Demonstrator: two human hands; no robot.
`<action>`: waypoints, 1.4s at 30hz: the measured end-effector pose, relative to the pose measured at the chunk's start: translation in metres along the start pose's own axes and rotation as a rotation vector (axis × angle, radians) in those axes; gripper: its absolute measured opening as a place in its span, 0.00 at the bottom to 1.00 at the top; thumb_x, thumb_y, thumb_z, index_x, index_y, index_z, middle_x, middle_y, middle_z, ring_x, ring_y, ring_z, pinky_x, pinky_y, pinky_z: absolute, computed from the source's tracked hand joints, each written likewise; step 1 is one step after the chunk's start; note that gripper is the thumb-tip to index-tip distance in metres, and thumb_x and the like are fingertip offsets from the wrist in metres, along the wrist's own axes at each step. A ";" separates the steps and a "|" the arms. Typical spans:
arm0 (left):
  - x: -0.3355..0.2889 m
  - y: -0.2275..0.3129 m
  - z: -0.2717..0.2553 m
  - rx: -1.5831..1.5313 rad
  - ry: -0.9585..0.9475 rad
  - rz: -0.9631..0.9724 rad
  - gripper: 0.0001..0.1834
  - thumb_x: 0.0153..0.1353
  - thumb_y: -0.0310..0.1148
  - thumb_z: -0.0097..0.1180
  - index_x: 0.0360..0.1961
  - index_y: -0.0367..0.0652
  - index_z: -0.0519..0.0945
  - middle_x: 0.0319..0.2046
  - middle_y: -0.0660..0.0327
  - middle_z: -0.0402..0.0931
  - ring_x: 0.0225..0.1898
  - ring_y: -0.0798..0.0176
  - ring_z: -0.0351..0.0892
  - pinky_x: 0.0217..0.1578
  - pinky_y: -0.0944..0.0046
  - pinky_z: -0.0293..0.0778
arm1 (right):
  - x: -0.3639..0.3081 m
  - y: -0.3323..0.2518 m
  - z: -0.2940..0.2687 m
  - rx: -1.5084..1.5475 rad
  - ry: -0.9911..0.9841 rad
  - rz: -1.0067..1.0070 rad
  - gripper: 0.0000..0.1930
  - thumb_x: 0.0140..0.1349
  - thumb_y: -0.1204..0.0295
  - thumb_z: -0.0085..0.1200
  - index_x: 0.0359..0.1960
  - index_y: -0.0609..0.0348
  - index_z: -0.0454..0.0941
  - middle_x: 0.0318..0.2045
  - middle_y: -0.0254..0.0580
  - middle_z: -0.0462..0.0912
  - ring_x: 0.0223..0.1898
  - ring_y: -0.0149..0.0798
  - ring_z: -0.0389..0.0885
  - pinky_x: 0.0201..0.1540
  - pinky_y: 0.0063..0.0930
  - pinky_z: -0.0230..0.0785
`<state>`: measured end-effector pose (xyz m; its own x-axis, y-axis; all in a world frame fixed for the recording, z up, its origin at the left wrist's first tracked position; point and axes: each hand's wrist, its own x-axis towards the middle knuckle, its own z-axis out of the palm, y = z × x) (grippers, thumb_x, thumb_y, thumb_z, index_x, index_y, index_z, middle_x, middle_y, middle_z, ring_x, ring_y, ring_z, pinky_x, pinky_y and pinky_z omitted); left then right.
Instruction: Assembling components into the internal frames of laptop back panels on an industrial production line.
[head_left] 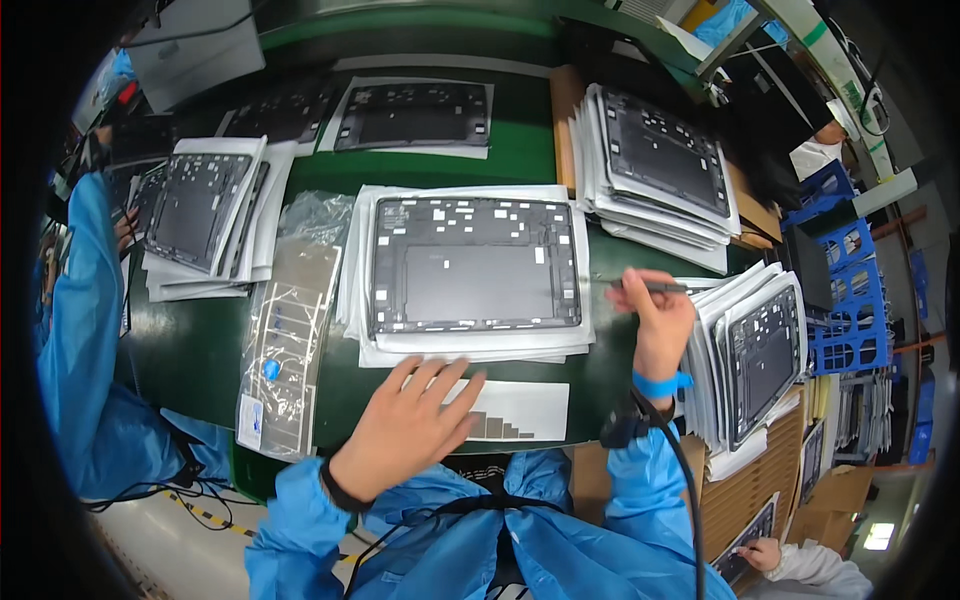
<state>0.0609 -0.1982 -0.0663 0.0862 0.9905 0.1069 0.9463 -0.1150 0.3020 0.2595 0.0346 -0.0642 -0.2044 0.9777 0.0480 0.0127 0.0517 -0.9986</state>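
Observation:
In front of me a dark tablet-sized housing panel (478, 285) with small white patches lies flat on white foam sheets (475, 350). To its right, my right hand (660, 315) is closed on slim dark tweezers (655, 287), whose tip points left toward the panel's right edge. My left hand (410, 425) has its fingers spread, holding nothing. It is over the table's near side, at the left end of a white sheet (540, 405) that carries a row of grey-brown strips (490, 427). Whether the fingertips touch the sheet I cannot tell.
Left of the panel lies a clear plastic bag (285, 340) with a blue dot. Stacks of similar panels stand at the back right (665, 160), right (760, 350) and left (200, 210). A blue-sleeved person (80, 330) works at the left; another person's hand (762, 553) shows lower right.

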 end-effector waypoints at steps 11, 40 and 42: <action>0.102 -0.053 0.000 0.197 -0.051 0.240 0.31 0.63 0.52 0.56 0.65 0.54 0.72 0.67 0.56 0.64 0.67 0.46 0.62 0.65 0.43 0.58 | 0.072 0.025 0.015 0.021 -0.056 0.042 0.11 0.61 0.72 0.65 0.38 0.71 0.81 0.29 0.45 0.86 0.30 0.37 0.88 0.31 0.21 0.76; 0.205 -0.071 0.004 0.203 0.032 0.260 0.23 0.60 0.37 0.58 0.57 0.42 0.76 0.40 0.56 0.75 0.38 0.56 0.81 0.37 0.59 0.78 | 0.097 0.048 0.031 0.049 -0.147 0.089 0.11 0.61 0.74 0.65 0.37 0.72 0.79 0.28 0.45 0.85 0.29 0.34 0.87 0.30 0.19 0.76; 0.205 -0.071 0.005 0.198 0.035 0.260 0.23 0.60 0.37 0.58 0.57 0.42 0.76 0.39 0.56 0.74 0.38 0.56 0.81 0.37 0.59 0.78 | 0.097 0.048 0.031 0.065 -0.142 0.083 0.11 0.61 0.74 0.65 0.37 0.72 0.79 0.28 0.45 0.85 0.29 0.34 0.87 0.31 0.20 0.77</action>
<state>0.0127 0.0134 -0.0702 0.3258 0.9262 0.1900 0.9364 -0.3439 0.0706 0.2095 0.1260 -0.1087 -0.3412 0.9394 -0.0341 -0.0272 -0.0461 -0.9986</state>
